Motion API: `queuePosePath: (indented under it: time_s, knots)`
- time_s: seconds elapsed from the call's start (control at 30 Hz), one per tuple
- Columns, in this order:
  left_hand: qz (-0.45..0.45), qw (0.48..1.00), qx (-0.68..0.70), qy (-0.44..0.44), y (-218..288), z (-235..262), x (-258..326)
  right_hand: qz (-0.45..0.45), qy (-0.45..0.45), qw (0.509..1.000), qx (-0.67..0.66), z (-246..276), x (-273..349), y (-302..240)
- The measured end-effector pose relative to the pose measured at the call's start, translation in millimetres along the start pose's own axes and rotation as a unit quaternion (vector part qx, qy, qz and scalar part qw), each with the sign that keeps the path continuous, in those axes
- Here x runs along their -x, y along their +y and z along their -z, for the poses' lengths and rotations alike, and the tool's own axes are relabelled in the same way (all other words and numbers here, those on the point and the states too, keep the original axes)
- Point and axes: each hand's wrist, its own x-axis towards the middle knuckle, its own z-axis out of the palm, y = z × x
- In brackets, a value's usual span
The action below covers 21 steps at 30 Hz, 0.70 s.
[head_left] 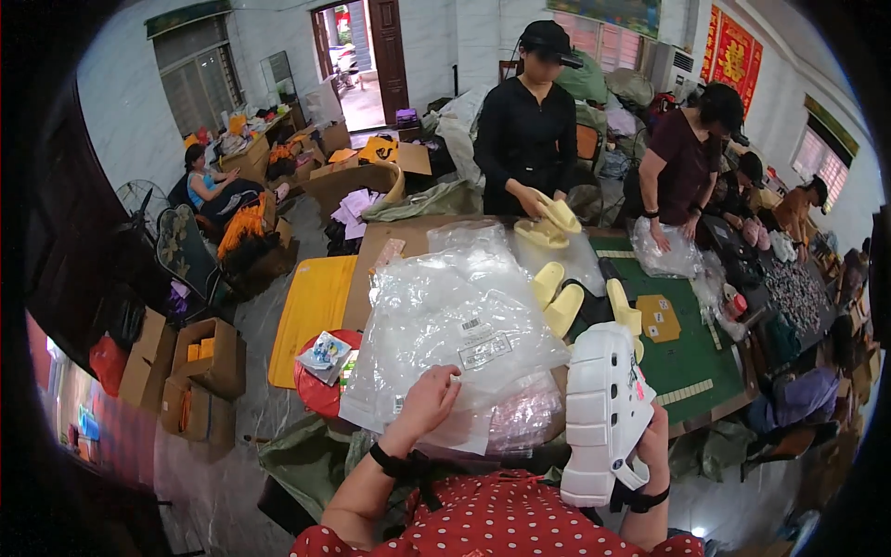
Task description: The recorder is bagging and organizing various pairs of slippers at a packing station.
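From where I stand, the left hand (429,402) lies palm down at the near edge of some clear plastic bags (427,302), its fingers slightly bent and close together rather than spread; whether they pinch any film I can't tell. The right hand (655,441) is closed about the right side of a white clog (589,408), though most of its fingers are hidden behind the shoe, so how they're set I can't say. The clog is held up at the near right of the table, turned on its side, toe away from the wearer, thick ridged sole facing left, heel strap (633,476) low and near. To my eye the step in hand is keeping the shoe ready in one hand while the other sees to the bags; a next move would call for parting one slippery layer from the rest without letting the clog tip. Just beyond the left hand, to its right, lie pinkish film packs (524,418). Farther off, pale yellow slippers (561,311) lie by the green mat (691,362); at the far side a co-worker in black (529,130) holds more yellow slippers (560,215), and to the right another in maroon (676,176) leans over a clear bag (666,255).
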Motion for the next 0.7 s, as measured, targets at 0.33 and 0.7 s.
queuePosePath:
  time_s: [0.33,0.7]
  knots:
    - [-0.051,0.99,-0.128,-0.001,-18.7,-16.9,-0.4,-0.028,-0.021,0.999,-0.031,3.2,-10.6,0.2]
    - [-0.021,0.98,-0.195,-0.034,-7.5,-19.1,-22.1,-0.093,-0.245,0.964,-0.043,-32.6,-63.7,-27.5]
